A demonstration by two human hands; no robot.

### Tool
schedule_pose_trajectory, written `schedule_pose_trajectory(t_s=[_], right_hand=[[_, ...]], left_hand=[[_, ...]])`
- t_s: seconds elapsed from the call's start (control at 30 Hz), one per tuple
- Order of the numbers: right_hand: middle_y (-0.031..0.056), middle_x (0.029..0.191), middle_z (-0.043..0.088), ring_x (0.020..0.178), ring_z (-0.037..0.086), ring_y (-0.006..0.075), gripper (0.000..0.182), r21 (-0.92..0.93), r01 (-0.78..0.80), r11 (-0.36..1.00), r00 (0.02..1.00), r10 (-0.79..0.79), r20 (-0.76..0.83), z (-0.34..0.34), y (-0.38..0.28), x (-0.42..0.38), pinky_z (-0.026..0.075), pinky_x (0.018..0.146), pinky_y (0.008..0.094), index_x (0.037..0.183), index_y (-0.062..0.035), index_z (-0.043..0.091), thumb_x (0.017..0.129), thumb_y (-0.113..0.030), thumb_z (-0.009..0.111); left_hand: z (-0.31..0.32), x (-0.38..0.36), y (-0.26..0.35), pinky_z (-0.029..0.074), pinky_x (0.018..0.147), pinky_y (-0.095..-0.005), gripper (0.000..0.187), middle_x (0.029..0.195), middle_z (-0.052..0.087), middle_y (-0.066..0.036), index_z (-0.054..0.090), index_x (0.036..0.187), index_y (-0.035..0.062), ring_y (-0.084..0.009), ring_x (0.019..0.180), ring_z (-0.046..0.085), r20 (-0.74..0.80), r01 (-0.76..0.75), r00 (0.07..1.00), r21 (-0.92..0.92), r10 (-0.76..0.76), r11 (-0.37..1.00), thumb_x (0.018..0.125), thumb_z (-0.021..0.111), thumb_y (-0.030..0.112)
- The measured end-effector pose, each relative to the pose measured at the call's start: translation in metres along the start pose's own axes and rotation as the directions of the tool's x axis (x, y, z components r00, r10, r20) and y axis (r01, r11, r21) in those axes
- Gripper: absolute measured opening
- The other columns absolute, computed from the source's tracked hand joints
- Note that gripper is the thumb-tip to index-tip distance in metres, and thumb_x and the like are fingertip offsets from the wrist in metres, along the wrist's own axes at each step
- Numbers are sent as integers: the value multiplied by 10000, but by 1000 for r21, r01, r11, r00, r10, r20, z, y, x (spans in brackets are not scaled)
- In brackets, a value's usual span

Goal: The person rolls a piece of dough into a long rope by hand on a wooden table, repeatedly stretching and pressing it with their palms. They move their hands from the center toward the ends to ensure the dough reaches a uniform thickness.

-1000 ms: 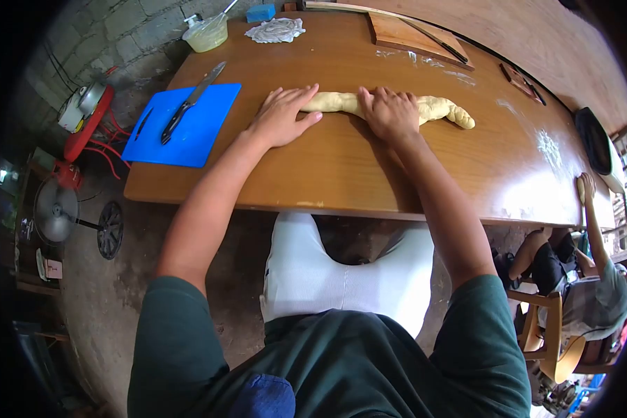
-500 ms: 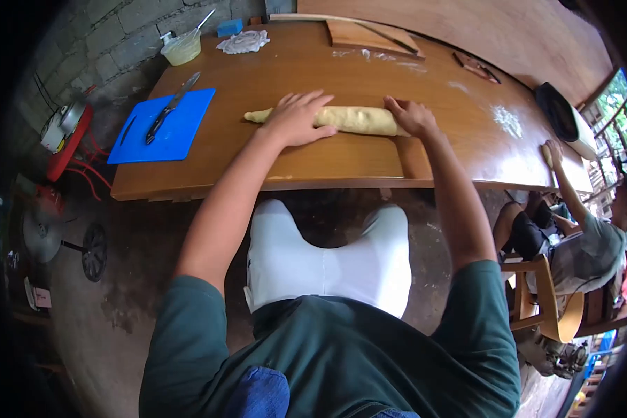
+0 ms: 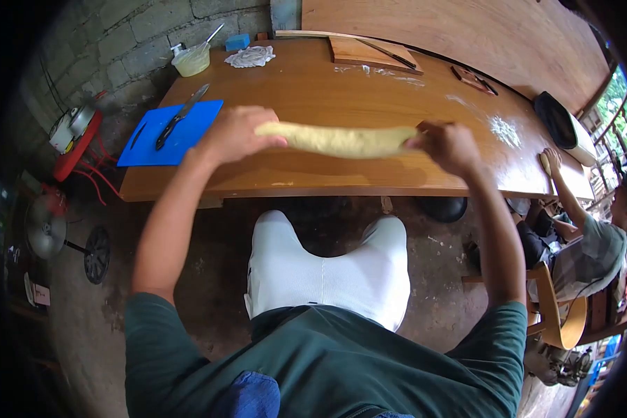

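A roll of pale dough (image 3: 341, 141) was held by its two ends, stretched crosswise above the near part of the wooden table (image 3: 292, 94), and a soft shadow was cast below it. One end was gripped by the left hand (image 3: 240, 134), with the thumb beneath it; the other was pinched by the right hand (image 3: 449, 146) between thumb and fingers. Both hands were closed on the dough.

A slight sag was shown along the middle, so the roll was judged soft and pliable, of modest weight — more likely to be stretched or torn than snapped. Some tackiness was thought possible, though it could not be confirmed by sight. The ends were judged workable holds if gripped broadly, while better support for the weight would be given by palms under the thicker middle. Loose flour (image 3: 505, 131) was scattered on the tabletop, beyond the right hand.
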State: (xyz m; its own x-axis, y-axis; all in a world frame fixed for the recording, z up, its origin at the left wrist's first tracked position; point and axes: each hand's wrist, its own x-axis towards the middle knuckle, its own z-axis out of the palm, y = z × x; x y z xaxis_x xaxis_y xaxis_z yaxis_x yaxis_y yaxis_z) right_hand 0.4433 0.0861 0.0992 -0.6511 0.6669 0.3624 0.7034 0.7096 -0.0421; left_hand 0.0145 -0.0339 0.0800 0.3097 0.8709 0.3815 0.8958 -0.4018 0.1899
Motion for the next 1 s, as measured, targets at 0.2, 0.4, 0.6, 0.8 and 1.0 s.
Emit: schedule_pose_trajectory(t_s=[0.2, 0.4, 0.6, 0.8, 1.0], right_hand=[[123, 700, 717, 660, 739, 296, 460, 50, 39, 998, 927, -17, -376, -62, -4, 41, 567, 599, 421, 975, -96, 770, 945, -555, 753], [118, 1166, 760, 1109, 724, 336, 321, -261, 143, 955, 977, -94, 191, 102, 30, 34, 529, 1020, 489, 1292, -182, 662, 1066, -404, 613], [125, 1197, 734, 1153, 679, 351, 377, 145, 66, 987, 982, -38, -187, 94, -67, 30, 485, 1087, 501, 1341, -88, 648, 1031, -303, 647], [178, 1765, 259, 1639, 217, 378, 794, 28, -25, 999, 999, 24, 44, 165, -84, 46, 186, 1322, 562, 1680, -40, 295, 1096, -561, 426], [189, 1777, 221, 1645, 161, 426, 842, -7, -172, 985, 983, 172, 57, 199, -64, 118, 101, 1327, 598, 1693, -33, 257, 1087, -611, 343]], left_hand=[[-64, 23, 3, 569, 819, -417, 466, 972, 734, -147, 729, 1063, 32, -345, 904, 717, -350, -89, 934, -23, 75, 996, 902, 842, 455], [44, -17, -48, 504, 1050, -466, 496, 1353, 647, -138, 611, 1416, 109, -353, 1248, 625, 67, 144, 985, 163, -156, 976, 999, 729, 349], [82, -4, 30, 349, 1256, -511, 529, 1509, 597, -207, 560, 1498, 17, -392, 1415, 545, -183, -17, 983, -81, 2, 997, 1029, 657, 243], [145, 33, 38, 61, 1352, -482, 805, 1798, 126, -180, 176, 1712, 22, -323, 1671, 80, 136, 192, 974, -91, -179, 977, 1149, 201, 596], [161, 92, 0, 25, 1349, -493, 814, 1803, 140, -150, 186, 1717, 41, -326, 1674, 58, 114, 299, 951, -94, -288, 950, 1138, 176, 613]])
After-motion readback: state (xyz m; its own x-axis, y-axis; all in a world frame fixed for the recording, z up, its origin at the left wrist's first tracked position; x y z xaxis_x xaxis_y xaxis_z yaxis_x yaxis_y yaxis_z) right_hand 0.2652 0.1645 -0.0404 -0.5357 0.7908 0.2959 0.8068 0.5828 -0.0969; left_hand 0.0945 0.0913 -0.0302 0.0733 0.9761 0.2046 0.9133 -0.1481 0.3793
